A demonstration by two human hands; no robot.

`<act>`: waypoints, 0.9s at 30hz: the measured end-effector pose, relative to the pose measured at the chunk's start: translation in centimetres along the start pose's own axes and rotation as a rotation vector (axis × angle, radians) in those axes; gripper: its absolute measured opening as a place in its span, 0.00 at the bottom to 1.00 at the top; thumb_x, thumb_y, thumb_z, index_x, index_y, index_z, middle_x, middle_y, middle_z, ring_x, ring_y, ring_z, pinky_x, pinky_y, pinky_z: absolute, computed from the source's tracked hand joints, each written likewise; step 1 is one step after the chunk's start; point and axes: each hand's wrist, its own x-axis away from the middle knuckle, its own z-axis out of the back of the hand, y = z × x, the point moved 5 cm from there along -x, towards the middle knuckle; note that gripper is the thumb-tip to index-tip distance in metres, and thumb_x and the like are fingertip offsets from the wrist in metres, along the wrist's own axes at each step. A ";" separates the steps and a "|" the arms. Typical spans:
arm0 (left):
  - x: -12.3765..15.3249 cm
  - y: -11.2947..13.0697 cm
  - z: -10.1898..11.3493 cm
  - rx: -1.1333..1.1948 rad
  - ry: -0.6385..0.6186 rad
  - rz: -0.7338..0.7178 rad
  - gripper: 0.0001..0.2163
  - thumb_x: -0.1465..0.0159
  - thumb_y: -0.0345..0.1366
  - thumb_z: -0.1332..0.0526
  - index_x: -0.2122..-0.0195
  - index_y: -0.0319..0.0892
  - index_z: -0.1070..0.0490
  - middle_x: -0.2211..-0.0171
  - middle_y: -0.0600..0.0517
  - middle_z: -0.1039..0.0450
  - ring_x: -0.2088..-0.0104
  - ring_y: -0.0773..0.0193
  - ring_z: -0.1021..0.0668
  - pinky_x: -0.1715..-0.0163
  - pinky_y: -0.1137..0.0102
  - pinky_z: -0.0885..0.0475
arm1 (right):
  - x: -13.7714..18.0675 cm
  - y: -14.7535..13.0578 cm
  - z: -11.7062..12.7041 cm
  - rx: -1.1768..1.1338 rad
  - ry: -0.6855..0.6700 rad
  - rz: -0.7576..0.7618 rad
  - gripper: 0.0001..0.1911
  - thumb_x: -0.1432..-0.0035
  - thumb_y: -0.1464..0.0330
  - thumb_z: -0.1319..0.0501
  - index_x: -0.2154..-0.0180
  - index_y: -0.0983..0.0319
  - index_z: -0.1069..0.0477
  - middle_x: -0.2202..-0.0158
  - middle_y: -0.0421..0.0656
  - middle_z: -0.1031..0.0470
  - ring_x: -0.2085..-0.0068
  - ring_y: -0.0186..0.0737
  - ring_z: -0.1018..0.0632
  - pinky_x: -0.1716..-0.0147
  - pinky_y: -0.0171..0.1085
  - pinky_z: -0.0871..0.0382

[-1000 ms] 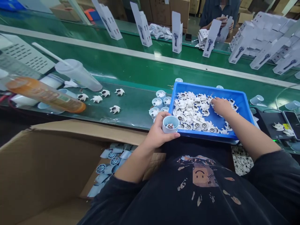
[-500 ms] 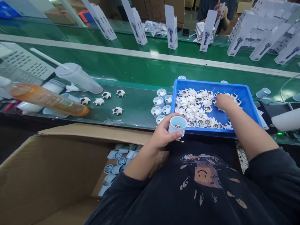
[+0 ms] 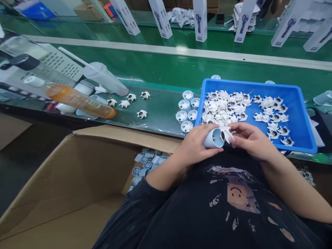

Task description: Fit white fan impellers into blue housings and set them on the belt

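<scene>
My left hand (image 3: 195,143) is wrapped round a light-blue cylindrical fan housing (image 3: 210,140), tilted with its open mouth facing right. Small copper-coloured parts show inside it. Between the thumb and fingers of my right hand (image 3: 247,138) is a white fan impeller (image 3: 226,134), its dark hub turned toward the housing's mouth, right at the rim. Behind both hands stands a blue tray (image 3: 308,128) with many loose white impellers (image 3: 220,103) in it. Several housings with impellers inside (image 3: 184,104) stand at the tray's left side.
Loose impellers (image 3: 141,114) lie on the green bench, near an orange drink bottle (image 3: 80,102) and a translucent cup (image 3: 106,77). An open cardboard box (image 3: 85,166) below holds more blue housings (image 3: 146,166). White printed boxes (image 3: 199,20) stand along the back.
My right hand has come out of the tray with an impeller and brought it to the housing. My left hand has tipped the housing to face right. The view has shifted.
</scene>
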 end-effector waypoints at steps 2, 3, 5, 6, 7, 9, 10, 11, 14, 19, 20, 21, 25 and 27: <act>0.0 0.6 -0.2 -0.113 0.000 -0.065 0.22 0.38 0.46 0.35 0.46 0.42 0.34 0.49 0.43 0.25 0.50 0.51 0.23 0.48 0.58 0.29 | 0.5 -1.5 0.0 0.301 0.089 0.191 0.13 0.45 0.62 0.37 0.59 0.60 0.26 0.63 0.44 0.29 0.71 0.33 0.29 0.70 0.35 0.33; 0.1 0.8 -0.3 -0.162 0.002 -0.092 0.21 0.37 0.45 0.37 0.46 0.41 0.34 0.49 0.43 0.25 0.50 0.51 0.23 0.48 0.58 0.28 | 0.7 -2.2 -0.2 0.460 0.121 0.291 0.10 0.43 0.65 0.38 0.59 0.60 0.24 0.63 0.45 0.29 0.69 0.34 0.29 0.68 0.35 0.33; 0.4 1.2 -0.5 -0.235 0.032 -0.132 0.19 0.35 0.42 0.40 0.45 0.41 0.35 0.50 0.44 0.24 0.50 0.52 0.22 0.48 0.58 0.28 | 0.8 -3.0 -1.2 0.648 0.134 0.447 0.07 0.42 0.69 0.38 0.62 0.59 0.22 0.64 0.44 0.30 0.67 0.35 0.28 0.67 0.35 0.34; 0.5 1.3 -0.6 -0.257 0.062 -0.147 0.18 0.35 0.40 0.40 0.45 0.41 0.35 0.51 0.44 0.24 0.50 0.53 0.22 0.48 0.58 0.28 | 0.7 -3.2 -1.7 0.670 0.124 0.500 0.05 0.42 0.71 0.37 0.64 0.59 0.22 0.66 0.43 0.31 0.67 0.34 0.29 0.68 0.34 0.34; 0.7 1.5 -0.6 -0.271 0.097 -0.158 0.18 0.35 0.38 0.41 0.45 0.41 0.35 0.51 0.45 0.24 0.50 0.53 0.22 0.47 0.58 0.28 | 0.4 -3.1 -2.1 0.665 0.113 0.534 0.05 0.42 0.72 0.37 0.65 0.60 0.22 0.68 0.43 0.33 0.68 0.34 0.30 0.69 0.33 0.35; 1.0 2.0 -0.4 -0.285 0.169 -0.165 0.18 0.35 0.35 0.41 0.44 0.41 0.35 0.51 0.45 0.24 0.50 0.54 0.22 0.47 0.59 0.28 | -0.3 -2.9 -2.6 0.605 0.100 0.555 0.04 0.43 0.73 0.36 0.67 0.60 0.22 0.70 0.41 0.35 0.70 0.32 0.31 0.69 0.32 0.36; 1.1 2.2 -0.2 -0.288 0.188 -0.167 0.18 0.35 0.35 0.40 0.44 0.41 0.36 0.51 0.45 0.24 0.50 0.54 0.23 0.47 0.60 0.28 | -0.6 -2.7 -2.5 0.566 0.107 0.545 0.04 0.43 0.72 0.35 0.66 0.60 0.21 0.70 0.41 0.36 0.69 0.32 0.31 0.69 0.32 0.36; 1.1 2.4 -0.1 -0.289 0.179 -0.171 0.19 0.35 0.36 0.40 0.44 0.42 0.36 0.52 0.44 0.24 0.50 0.54 0.22 0.47 0.60 0.29 | -0.7 -2.6 -2.2 0.532 0.114 0.520 0.04 0.43 0.70 0.34 0.64 0.59 0.21 0.70 0.41 0.35 0.69 0.32 0.30 0.68 0.33 0.35; 0.3 2.0 1.0 -0.282 0.031 -0.195 0.22 0.36 0.45 0.37 0.43 0.43 0.35 0.50 0.45 0.25 0.50 0.53 0.23 0.45 0.58 0.31 | 0.3 -2.5 -0.5 0.451 0.005 0.430 0.09 0.39 0.59 0.36 0.61 0.54 0.20 0.69 0.42 0.34 0.68 0.33 0.29 0.68 0.34 0.34; -5.1 -6.7 7.6 -0.402 0.182 0.217 0.26 0.49 0.51 0.27 0.52 0.45 0.25 0.48 0.45 0.31 0.46 0.46 0.29 0.43 0.54 0.34 | 5.3 -1.8 2.9 0.285 -0.251 0.339 0.16 0.34 0.51 0.44 0.50 0.44 0.25 0.64 0.43 0.31 0.65 0.34 0.26 0.69 0.32 0.31; -6.6 -9.3 8.7 -0.419 0.209 0.333 0.25 0.47 0.48 0.28 0.51 0.44 0.26 0.50 0.44 0.31 0.48 0.47 0.28 0.44 0.56 0.33 | 6.0 -1.3 3.3 0.281 -0.213 0.305 0.16 0.35 0.52 0.44 0.48 0.44 0.26 0.64 0.43 0.31 0.65 0.34 0.26 0.68 0.33 0.30; -8.1 -11.8 9.6 -0.440 0.229 0.429 0.25 0.44 0.43 0.29 0.47 0.41 0.29 0.50 0.43 0.30 0.49 0.49 0.27 0.45 0.58 0.32 | 6.4 -0.6 3.5 0.287 -0.177 0.263 0.16 0.35 0.53 0.43 0.48 0.43 0.27 0.64 0.43 0.30 0.65 0.35 0.26 0.68 0.33 0.29; -13.1 -19.4 10.2 -0.522 0.201 0.753 0.33 0.39 0.29 0.37 0.35 0.32 0.49 0.43 0.35 0.34 0.43 0.48 0.28 0.43 0.60 0.35 | 7.3 1.4 2.3 0.285 -0.166 0.151 0.18 0.37 0.53 0.41 0.47 0.45 0.28 0.60 0.44 0.30 0.62 0.37 0.24 0.63 0.36 0.26; -14.4 -21.4 9.1 -0.513 0.122 0.834 0.34 0.40 0.30 0.36 0.35 0.27 0.50 0.42 0.30 0.35 0.41 0.45 0.31 0.41 0.58 0.37 | 8.0 1.5 2.2 0.311 -0.156 0.168 0.19 0.36 0.54 0.41 0.45 0.43 0.30 0.56 0.44 0.30 0.57 0.38 0.24 0.58 0.37 0.25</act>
